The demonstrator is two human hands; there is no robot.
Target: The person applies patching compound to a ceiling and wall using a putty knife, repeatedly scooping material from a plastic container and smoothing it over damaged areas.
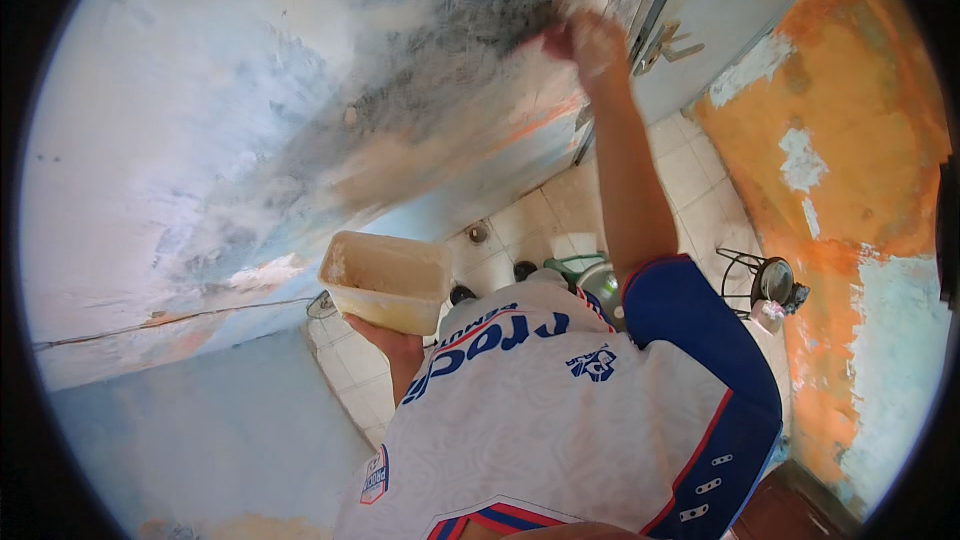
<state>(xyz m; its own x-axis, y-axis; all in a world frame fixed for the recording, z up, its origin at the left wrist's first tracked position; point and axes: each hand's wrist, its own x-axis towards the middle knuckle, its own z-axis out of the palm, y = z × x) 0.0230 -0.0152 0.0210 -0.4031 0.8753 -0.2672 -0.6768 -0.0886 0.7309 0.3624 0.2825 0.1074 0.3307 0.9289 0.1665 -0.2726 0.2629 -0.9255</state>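
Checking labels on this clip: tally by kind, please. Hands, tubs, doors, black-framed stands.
Hands: 2 (left hand, right hand)
Tubs: 1 (pale plastic tub, held in the left hand)
Doors: 1 (grey door)
Black-framed stands: 1 (black-framed stand on the floor)
Total: 5

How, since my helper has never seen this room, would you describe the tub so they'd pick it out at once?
Start at the big wall with the dark grey patch, then look down to the white shirt. Just left of its chest, the left hand holds the tub, cream and open-topped, from below. Its deep, boxy shape sets it apart from the flat floor tiles.
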